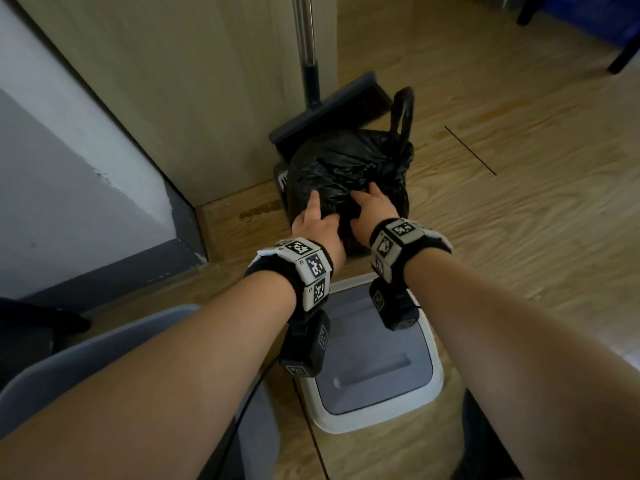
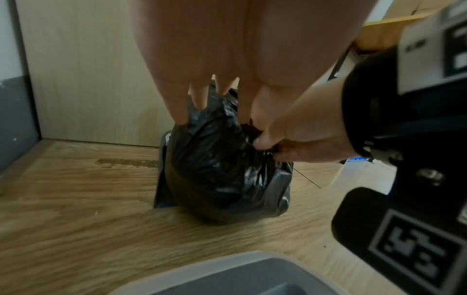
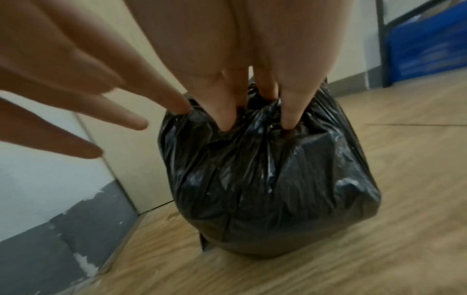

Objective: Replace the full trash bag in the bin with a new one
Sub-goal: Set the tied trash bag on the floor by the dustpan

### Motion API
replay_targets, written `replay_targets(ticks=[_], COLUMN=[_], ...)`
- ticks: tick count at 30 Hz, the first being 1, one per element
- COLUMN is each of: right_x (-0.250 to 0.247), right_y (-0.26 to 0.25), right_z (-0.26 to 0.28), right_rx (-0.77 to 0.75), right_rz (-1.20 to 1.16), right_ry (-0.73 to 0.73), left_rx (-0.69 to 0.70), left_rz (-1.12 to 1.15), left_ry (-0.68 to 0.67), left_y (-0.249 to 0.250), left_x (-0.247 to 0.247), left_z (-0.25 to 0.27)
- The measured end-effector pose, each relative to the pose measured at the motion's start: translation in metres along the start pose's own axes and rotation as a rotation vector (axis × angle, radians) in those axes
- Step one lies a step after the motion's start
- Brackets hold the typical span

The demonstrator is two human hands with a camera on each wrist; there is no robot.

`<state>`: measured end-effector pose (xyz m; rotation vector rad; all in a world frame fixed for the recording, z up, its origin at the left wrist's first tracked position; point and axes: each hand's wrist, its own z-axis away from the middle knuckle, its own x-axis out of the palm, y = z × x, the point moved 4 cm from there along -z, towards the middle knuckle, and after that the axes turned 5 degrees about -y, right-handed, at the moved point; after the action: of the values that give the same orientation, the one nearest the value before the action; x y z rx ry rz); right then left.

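Observation:
A full black trash bag (image 1: 346, 168) (image 2: 222, 175) (image 3: 272, 179) stands on the wooden floor, its tied handles (image 1: 403, 112) sticking up at the far side. Both hands are on its near top. My left hand (image 1: 313, 216) (image 2: 202, 103) has straight, spread fingers whose tips touch the plastic. My right hand (image 1: 372, 206) (image 3: 255, 111) digs thumb and fingers into the bag and pinches a fold of it. The grey bin (image 1: 52, 368) is at the lower left, its inside hidden by my forearm. No new bag is in view.
The white-and-grey bin lid (image 1: 436, 375) (image 2: 227, 275) lies on the floor under my wrists. A dark dustpan (image 1: 329, 109) with a metal pole (image 1: 304, 29) leans against the wooden panel just behind the bag. Open floor stretches to the right.

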<state>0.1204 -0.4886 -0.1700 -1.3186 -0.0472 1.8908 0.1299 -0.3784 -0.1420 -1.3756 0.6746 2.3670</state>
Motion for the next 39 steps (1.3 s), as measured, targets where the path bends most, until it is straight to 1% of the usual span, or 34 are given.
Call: replay_targets(ticks=[2, 4, 5, 7, 9, 11, 17, 21, 23, 28, 32, 34, 39], right_x=[0.0, -0.003, -0.004, -0.01, -0.015, -0.018, -0.023, -0.026, -0.034, -0.056, -0.068, -0.072, -0.071], right_y=[0.008, 0.014, 0.018, 0.021, 0.022, 0.02, 0.007, -0.004, -0.012, -0.049, -0.085, -0.104, -0.155], right_z=[-0.005, -0.005, -0.005, -0.001, 0.005, 0.012, 0.027, 0.043, 0.054, 0.096, 0.141, 0.165, 0.227], right_rx=[0.016, 0.012, 0.014, 0.031, 0.054, 0.071, 0.107, 0.138, 0.127, 0.051, -0.03, -0.066, -0.197], right_rz=[0.002, -0.006, -0.016, -0.063, -0.113, -0.115, -0.057, 0.033, 0.1, 0.275, 0.348, 0.358, 0.406], right_ry=[-0.074, -0.092, -0.075, 0.017, 0.116, 0.16, 0.125, 0.088, 0.082, 0.045, 0.064, 0.077, 0.101], left_rx=[-0.009, -0.019, -0.023, -0.014, -0.017, -0.017, -0.001, -0.018, -0.027, -0.061, -0.074, -0.082, -0.157], left_rz=[0.034, 0.035, 0.016, -0.053, -0.052, -0.039, -0.056, -0.108, -0.124, -0.061, -0.074, -0.044, -0.012], left_ry=[-0.02, -0.071, -0.088, -0.095, -0.131, -0.149, -0.131, -0.128, -0.112, -0.03, 0.02, 0.052, 0.157], left_y=[-0.003, -0.006, -0.007, -0.007, -0.007, -0.007, -0.001, 0.001, 0.003, 0.008, 0.006, -0.001, -0.031], left_x=[-0.002, -0.001, 0.0, 0.004, 0.009, 0.01, 0.001, -0.014, -0.027, -0.073, -0.106, -0.119, -0.142], left_z=[-0.002, -0.007, -0.009, -0.012, -0.013, -0.015, -0.009, -0.001, 0.007, 0.052, 0.103, 0.131, 0.207])
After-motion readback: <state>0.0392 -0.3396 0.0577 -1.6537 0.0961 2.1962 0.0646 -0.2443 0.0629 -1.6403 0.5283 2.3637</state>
